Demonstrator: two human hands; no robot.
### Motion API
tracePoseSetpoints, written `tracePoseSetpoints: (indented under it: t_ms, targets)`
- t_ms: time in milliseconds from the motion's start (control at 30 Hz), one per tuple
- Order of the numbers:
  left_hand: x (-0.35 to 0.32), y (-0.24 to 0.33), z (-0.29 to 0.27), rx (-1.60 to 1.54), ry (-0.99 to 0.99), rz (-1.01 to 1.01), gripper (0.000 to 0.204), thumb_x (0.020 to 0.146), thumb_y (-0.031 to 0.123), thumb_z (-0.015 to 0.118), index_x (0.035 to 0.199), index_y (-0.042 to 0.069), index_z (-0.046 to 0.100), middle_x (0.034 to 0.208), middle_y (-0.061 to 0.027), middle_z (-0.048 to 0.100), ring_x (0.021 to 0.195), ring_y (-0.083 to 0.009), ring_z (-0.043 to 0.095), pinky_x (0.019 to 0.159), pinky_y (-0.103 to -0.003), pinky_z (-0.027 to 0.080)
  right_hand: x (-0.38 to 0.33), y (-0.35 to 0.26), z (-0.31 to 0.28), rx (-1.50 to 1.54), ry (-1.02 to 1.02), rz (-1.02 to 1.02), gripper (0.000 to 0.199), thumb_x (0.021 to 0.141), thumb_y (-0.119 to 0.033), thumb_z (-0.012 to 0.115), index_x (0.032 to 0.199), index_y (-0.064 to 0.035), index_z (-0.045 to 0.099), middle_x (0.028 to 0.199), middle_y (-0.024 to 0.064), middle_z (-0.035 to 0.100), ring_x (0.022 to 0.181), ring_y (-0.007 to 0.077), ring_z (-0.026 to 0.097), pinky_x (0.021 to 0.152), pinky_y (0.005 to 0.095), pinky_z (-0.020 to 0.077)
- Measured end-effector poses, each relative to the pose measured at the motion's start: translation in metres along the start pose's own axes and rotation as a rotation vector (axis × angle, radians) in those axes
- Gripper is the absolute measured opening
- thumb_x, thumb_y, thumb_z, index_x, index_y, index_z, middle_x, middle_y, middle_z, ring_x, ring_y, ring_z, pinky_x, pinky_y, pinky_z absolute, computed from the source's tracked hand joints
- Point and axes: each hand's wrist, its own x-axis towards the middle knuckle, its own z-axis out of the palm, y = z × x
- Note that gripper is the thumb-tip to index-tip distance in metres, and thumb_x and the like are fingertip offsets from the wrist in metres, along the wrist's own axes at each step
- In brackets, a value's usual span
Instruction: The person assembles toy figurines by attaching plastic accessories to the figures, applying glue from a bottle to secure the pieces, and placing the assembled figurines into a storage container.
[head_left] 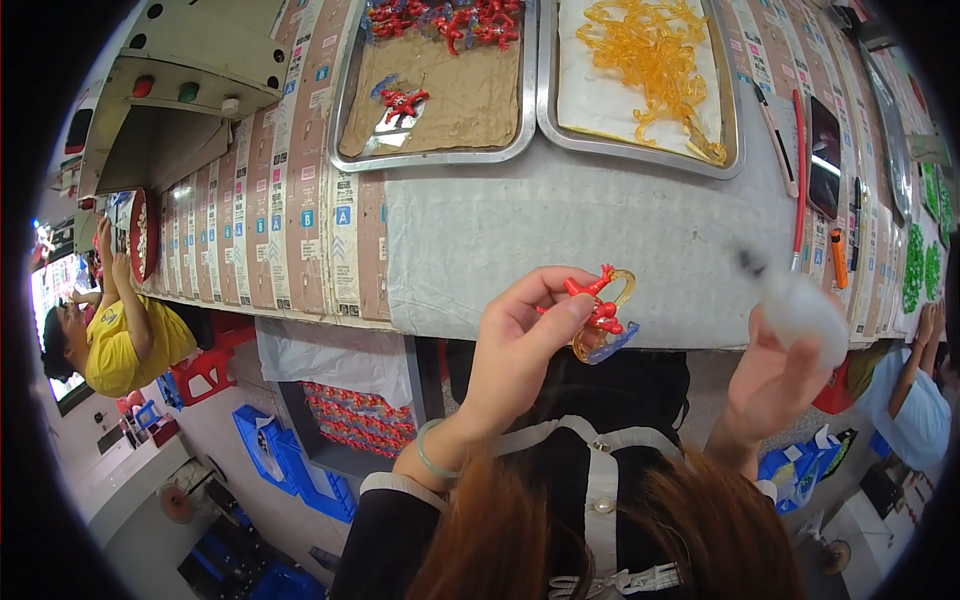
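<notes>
My left hand (515, 355) is closed, pinching a small red plastic figure (603, 316) between thumb and fingers just over the table's near edge. Curved clear yellow and blue parts stick out from the figure. To its right, my right hand (765, 390) is wrapped round a whitish squeeze bottle (803, 312). The bottle's dark tip points up and left, apart from the figure, and is smeared by motion. Farther back, one metal tray (528, 115) holds several red and blue figures on brown paper. The metal tray beside it (640, 166) carries a heap of clear yellow parts.
At the right lie a phone (824, 160), a red stick (799, 170), a pen-like tool (774, 135) and an orange-handled tool (838, 258). A grey box with buttons (200, 75) stands at the far left. Below the table is a grey bin (425, 375) of red pieces. Co-workers sit left and right.
</notes>
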Motion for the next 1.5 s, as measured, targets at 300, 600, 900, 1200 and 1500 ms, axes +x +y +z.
tracePoseSetpoints:
  t_ms: [300, 600, 900, 1200, 1500]
  targets:
    - [0.012, 0.062, -0.110, 0.751, 0.292, 0.076, 0.020, 0.080, 0.010, 0.052, 0.097, -0.002, 0.051, 0.078, -0.0088, 0.059, 0.069, -0.0113, 0.055, 0.064, -0.023, 0.044, 0.066, 0.093, -0.081, -0.405, 0.128, 0.143, 0.027, 0.078, -0.002, 0.055, 0.102, 0.0036, 0.043, 0.097, 0.0080, 0.052, 0.090, 0.0117, 0.049, 0.082, 0.0221, 0.0368]
    - [0.106, 0.126, -0.105, 1.495, 0.521, 0.677, 0.023, 0.077, 0.019, 0.054, 0.091, 0.001, 0.056, 0.081, -0.0164, 0.058, 0.077, -0.0312, 0.056, 0.069, -0.039, 0.043, 0.066, 0.085, -0.050, -0.918, 0.322, -0.177, 0.036, 0.078, -0.008, 0.057, 0.109, 0.0031, 0.042, 0.105, 0.0110, 0.048, 0.098, 0.0175, 0.045, 0.083, 0.0285, 0.0371]
    - [0.137, 0.136, -0.089, 1.487, 0.517, 0.560, 0.023, 0.078, 0.019, 0.053, 0.092, 0.003, 0.061, 0.077, -0.0122, 0.060, 0.070, -0.0243, 0.058, 0.064, -0.032, 0.044, 0.081, 0.066, 0.040, -0.758, -0.464, -0.226, 0.011, 0.069, -0.005, 0.061, 0.078, -0.0001, 0.058, 0.080, 0.0113, 0.054, 0.080, 0.0251, 0.048, 0.070, 0.0312, 0.0388]
    - [0.039, 0.059, -0.036, -0.013, -0.047, 0.062, 0.026, 0.086, 0.013, 0.043, 0.106, -0.003, 0.049, 0.091, -0.0103, 0.058, 0.079, -0.0143, 0.057, 0.064, -0.024, 0.045, 0.103, 0.106, 0.074, -1.039, -0.658, -0.314, 0.011, 0.068, -0.010, 0.060, 0.074, -0.0014, 0.057, 0.078, 0.0103, 0.050, 0.078, 0.0257, 0.044, 0.071, 0.0330, 0.0370]
    - [0.023, 0.029, -0.024, -0.263, -0.111, -0.054, 0.027, 0.086, 0.013, 0.043, 0.107, -0.003, 0.046, 0.104, -0.0134, 0.054, 0.084, -0.0176, 0.056, 0.066, -0.025, 0.046, 0.130, 0.104, 0.066, 0.346, -0.381, 0.633, 0.015, 0.082, -0.015, 0.050, 0.089, -0.0029, 0.052, 0.085, 0.0058, 0.054, 0.066, 0.0097, 0.041, 0.059, 0.0224, 0.0352]
